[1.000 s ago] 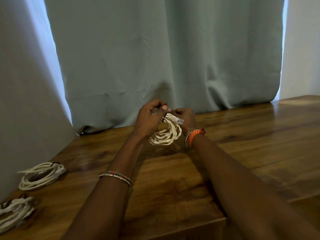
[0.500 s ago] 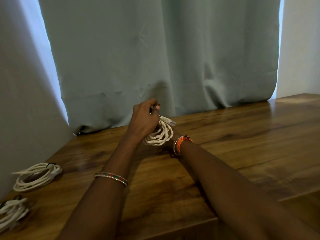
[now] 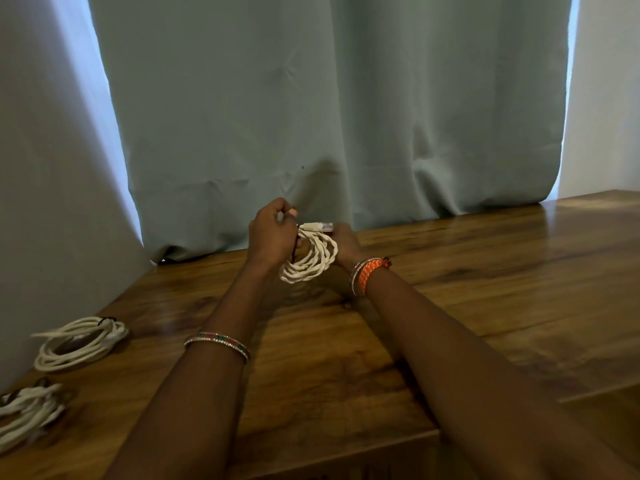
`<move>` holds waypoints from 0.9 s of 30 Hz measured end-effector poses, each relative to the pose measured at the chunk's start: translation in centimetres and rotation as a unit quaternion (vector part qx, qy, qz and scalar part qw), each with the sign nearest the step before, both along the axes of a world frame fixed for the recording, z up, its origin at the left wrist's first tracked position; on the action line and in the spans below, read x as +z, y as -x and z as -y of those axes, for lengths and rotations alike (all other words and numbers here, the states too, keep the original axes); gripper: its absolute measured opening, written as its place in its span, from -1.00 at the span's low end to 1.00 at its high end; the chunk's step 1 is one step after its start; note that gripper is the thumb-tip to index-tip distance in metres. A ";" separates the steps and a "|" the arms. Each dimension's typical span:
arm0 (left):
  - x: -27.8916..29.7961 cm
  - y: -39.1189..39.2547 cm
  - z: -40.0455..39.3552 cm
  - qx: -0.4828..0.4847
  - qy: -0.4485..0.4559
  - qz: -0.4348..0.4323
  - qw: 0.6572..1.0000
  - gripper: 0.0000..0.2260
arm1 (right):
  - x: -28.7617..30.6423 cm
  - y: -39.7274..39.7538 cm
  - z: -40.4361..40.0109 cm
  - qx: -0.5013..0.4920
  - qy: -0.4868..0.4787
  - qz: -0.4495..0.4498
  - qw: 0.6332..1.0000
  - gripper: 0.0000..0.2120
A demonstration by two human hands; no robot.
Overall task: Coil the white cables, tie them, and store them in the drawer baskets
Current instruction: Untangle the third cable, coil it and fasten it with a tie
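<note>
Two hands' fingers clamped on coiled cable (image 3: 311, 256), two tied coils (image 3: 81, 342) far left, curtain (image 3: 329, 109) behind

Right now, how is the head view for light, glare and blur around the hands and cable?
Head view: backlit, bright daylight leaking at both edges of the curtain; sheen on the far right of the table; coiled cable, left hand and right hand dim but readable; tied bundle at the lower left is soft; wide-angle bowing at the edges.
</note>
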State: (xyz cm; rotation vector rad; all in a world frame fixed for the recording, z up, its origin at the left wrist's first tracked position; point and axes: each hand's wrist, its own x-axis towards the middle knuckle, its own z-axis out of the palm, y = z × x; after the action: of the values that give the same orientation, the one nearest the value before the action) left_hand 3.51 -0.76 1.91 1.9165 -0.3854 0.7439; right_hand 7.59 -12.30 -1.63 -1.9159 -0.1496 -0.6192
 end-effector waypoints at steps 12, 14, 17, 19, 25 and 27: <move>-0.7 -1.6 -3.1 0.163 0.165 -0.057 0.971 -0.86 | 4.2 6.2 -4.7 -0.034 0.119 0.191 0.974 -0.84; -0.7 -1.4 -3.4 0.202 0.211 -0.056 0.955 -0.82 | 3.5 6.2 -5.5 -0.060 0.241 0.162 0.955 -0.82; -0.7 -1.3 -3.5 0.222 0.225 -0.059 0.947 -0.80 | 3.2 6.7 -6.1 -0.081 0.294 0.130 0.943 -0.81; -0.7 -1.3 -3.6 0.232 0.231 -0.068 0.942 -0.78 | 3.3 7.0 -6.1 -0.093 0.300 0.112 0.943 -0.80; -1.0 -2.1 -4.0 0.235 0.263 -0.114 0.929 -0.74 | 2.8 6.6 -5.9 -0.075 0.277 0.016 0.958 -0.71; -1.2 -2.4 -4.0 0.238 0.256 -0.118 0.929 -0.74 | 2.4 6.5 -5.9 -0.079 0.268 0.013 0.960 -0.70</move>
State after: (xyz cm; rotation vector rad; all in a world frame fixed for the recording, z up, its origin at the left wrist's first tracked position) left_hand 5.87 3.22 0.69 1.5745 0.4119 0.8123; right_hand 1.14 -6.40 0.81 -2.4615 -0.1959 -0.7654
